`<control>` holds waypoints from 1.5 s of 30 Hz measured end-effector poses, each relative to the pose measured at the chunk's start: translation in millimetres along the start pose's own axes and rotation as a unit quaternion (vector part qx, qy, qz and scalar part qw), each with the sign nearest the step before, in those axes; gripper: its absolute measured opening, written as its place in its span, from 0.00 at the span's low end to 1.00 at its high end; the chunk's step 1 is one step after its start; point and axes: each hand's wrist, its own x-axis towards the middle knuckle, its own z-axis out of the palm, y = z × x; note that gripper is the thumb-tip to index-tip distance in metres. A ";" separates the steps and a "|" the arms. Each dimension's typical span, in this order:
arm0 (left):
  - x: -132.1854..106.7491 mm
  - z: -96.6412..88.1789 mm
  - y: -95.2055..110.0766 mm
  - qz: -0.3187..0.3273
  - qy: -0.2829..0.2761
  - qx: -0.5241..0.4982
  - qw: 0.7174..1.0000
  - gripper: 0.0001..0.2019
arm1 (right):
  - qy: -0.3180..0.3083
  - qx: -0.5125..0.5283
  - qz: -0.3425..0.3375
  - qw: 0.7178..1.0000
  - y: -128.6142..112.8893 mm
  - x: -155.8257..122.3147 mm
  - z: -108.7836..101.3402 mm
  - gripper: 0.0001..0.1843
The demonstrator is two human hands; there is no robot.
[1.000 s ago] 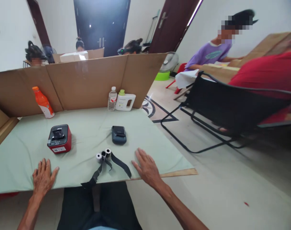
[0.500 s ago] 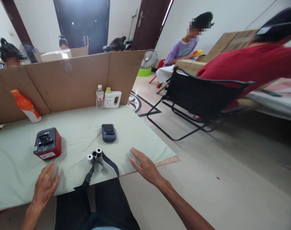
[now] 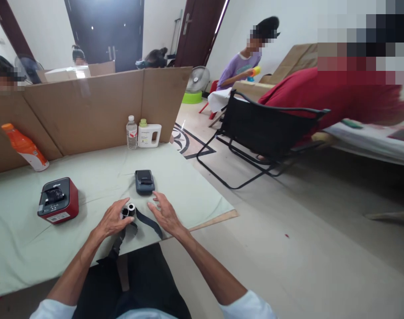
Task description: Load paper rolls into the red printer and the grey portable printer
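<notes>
Small rolls with white ends (image 3: 131,207) stand near the front of the table, with a dark strip (image 3: 149,223) trailing right and another dark strip (image 3: 117,246) hanging over the front edge. My left hand (image 3: 112,218) curves about the rolls from the left, fingers and thumb apart, covering part of them; firm contact cannot be made out. To their right, my right hand (image 3: 166,215) is open, fingers spread above the cloth. Just beyond it lies a small dark grey device that looks like a portable printer (image 3: 144,182). A red and black box-shaped device (image 3: 58,200) sits at left.
An orange bottle (image 3: 25,147) leans against the cardboard screen (image 3: 98,110). A clear bottle (image 3: 131,133) and a white jug (image 3: 149,135) stand at the back of the green cloth-covered table (image 3: 188,186). To the right are a black folding chair (image 3: 271,128) and other people.
Both my hands have moved inward towards the rolls, the left one now around them. The view has shifted a little to the right. A person in purple holds a yellow object higher.
</notes>
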 end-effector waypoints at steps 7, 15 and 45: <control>22.9 -1.8 -5.5 -0.009 -0.057 -0.056 0.997 0.28 | -0.017 0.031 0.070 0.997 35.7 40.7 -4.3 0.41; 100.7 8.6 -17.1 0.001 -0.064 -0.123 0.990 0.29 | -0.070 0.018 0.053 0.996 46.1 64.4 -5.9 0.40; 2.8 -51.7 -86.3 -0.090 0.149 -0.021 0.984 0.35 | -0.330 0.164 -0.023 0.929 -5.3 109.8 77.3 0.37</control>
